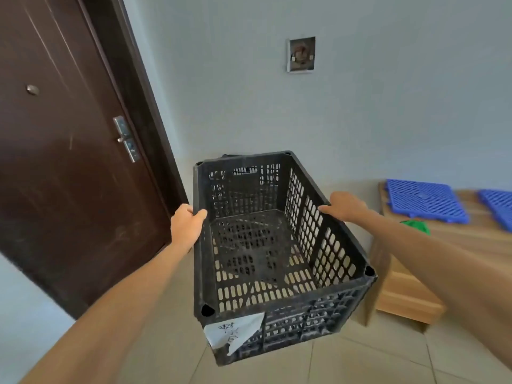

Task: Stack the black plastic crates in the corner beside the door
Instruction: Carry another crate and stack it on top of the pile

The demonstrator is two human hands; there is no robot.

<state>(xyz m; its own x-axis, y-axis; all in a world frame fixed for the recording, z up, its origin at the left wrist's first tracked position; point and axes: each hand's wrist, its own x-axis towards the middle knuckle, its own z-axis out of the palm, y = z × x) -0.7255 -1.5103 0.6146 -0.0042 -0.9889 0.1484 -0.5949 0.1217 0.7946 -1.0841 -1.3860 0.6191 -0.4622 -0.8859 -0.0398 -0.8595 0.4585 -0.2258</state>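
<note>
I hold an empty black plastic crate (327, 322) with slotted walls above the tiled floor, a torn white paper label on its near side. My left hand (186, 224) grips its left rim, thumb hooked over the edge. My right hand (345, 207) grips the right rim from outside. Behind the crate's far wall, in the corner beside the dark brown door (63, 167), a dark edge of another black crate (231, 156) peeks out; the rest is hidden.
A low wooden cabinet (410, 295) stands close on the right, with blue plastic grid tiles (424, 199) and a green item (417, 225) on top. A wall box (301, 54) is set in the grey wall. Beige tiles (374, 361) cover the floor.
</note>
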